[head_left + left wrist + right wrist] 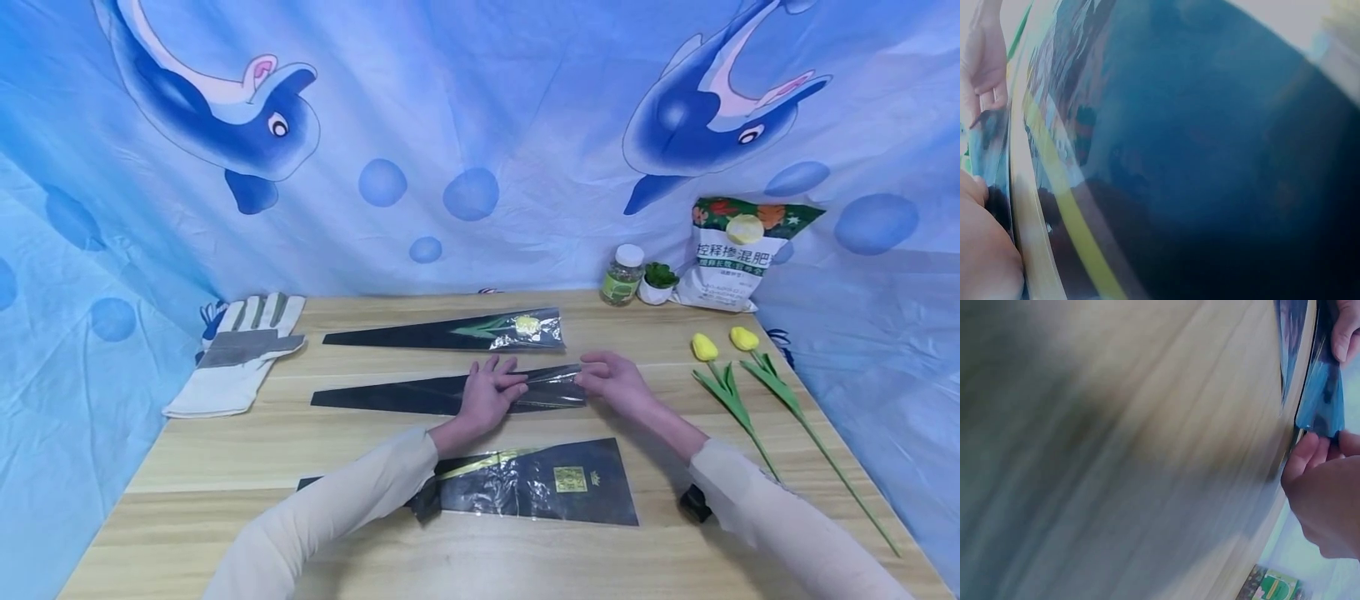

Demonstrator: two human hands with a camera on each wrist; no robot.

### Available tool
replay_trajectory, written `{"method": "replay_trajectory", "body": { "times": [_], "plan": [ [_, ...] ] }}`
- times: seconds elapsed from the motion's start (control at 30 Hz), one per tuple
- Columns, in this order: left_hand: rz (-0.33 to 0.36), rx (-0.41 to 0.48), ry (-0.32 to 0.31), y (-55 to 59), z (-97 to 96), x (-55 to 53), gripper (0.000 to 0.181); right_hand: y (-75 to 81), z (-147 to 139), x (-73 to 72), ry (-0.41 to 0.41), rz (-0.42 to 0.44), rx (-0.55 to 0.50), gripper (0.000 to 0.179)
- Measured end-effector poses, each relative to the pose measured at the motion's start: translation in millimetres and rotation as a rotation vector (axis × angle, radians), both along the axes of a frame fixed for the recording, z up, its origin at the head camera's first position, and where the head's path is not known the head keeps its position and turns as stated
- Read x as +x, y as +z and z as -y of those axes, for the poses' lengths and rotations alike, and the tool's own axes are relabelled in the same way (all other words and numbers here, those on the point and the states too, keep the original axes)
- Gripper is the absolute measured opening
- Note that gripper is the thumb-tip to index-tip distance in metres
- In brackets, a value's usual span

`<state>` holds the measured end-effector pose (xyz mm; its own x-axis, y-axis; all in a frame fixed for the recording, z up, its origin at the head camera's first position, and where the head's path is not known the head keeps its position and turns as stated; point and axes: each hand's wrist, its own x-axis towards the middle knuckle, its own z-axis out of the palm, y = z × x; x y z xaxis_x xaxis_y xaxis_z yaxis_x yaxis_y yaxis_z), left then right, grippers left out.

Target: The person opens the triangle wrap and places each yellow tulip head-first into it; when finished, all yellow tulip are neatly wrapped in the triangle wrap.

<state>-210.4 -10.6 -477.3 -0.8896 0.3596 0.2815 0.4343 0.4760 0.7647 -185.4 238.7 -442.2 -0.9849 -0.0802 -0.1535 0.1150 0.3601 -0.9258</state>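
A narrow black flower sleeve (397, 395) with a clear, shiny wide end lies across the middle of the table. My left hand (486, 398) rests on it near its wide half, fingers spread and fairly straight. At the right end, my right hand (618, 385) pinches the sleeve's mouth edge between thumb and fingers. The right wrist view shows the same right hand (1329, 494) at the end of the dark sleeve (1321, 394). Behind lies another sleeve (397, 335) with a yellow tulip (527, 324) inside. A wider black sleeve (540, 487) with gold print lies in front, partly under the left forearm.
Two yellow tulips (731, 400) with long green stems lie at the right. White-grey work gloves (243, 354) lie at the left. At the back right stand a lidded jar (622, 275), a small potted succulent (657, 283) and a fertilizer bag (731, 258).
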Motion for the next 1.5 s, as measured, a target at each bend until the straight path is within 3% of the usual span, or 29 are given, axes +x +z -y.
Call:
{"method": "replay_trajectory", "body": {
  "times": [0.53, 0.77, 1.0, 1.1, 1.23, 1.33, 1.5],
  "plan": [
    [0.011, 0.075, 0.023, 2.8, -0.6, 1.3, 0.016, -6.7, 7, -8.7, -0.125, -0.009, 0.057, 0.054],
    [0.019, 0.172, 0.044, 2.8, 1.3, -1.0, 0.014, -6.9, 3, -10.5, -0.067, -0.013, 0.039, 0.05],
    [0.023, 0.257, 0.049, 1.9, 3.8, -3.4, 0.014, -7.0, 1, -12.8, -0.066, 0.029, -0.04, 0.046],
    [0.012, 0.281, 0.05, 1.1, 5.0, -3.4, 0.014, -3.9, 3, -13.3, -0.056, 0.016, 0.006, 0.043],
    [-0.036, 0.231, 0.038, -0.3, 5.0, -2.2, 0.014, 2.7, 6, -11.7, -0.103, -0.047, 0.123, 0.038],
    [-0.084, 0.169, 0.023, -1.1, 4.8, -0.7, 0.015, 9.1, 9, -9.0, -0.173, -0.108, 0.11, 0.034],
    [-0.115, 0.13, 0.018, -0.7, 1.3, 3.1, 0.015, 17.9, 13, -2.2, -0.1, -0.188, 0.062, 0.037]
  ]
}}
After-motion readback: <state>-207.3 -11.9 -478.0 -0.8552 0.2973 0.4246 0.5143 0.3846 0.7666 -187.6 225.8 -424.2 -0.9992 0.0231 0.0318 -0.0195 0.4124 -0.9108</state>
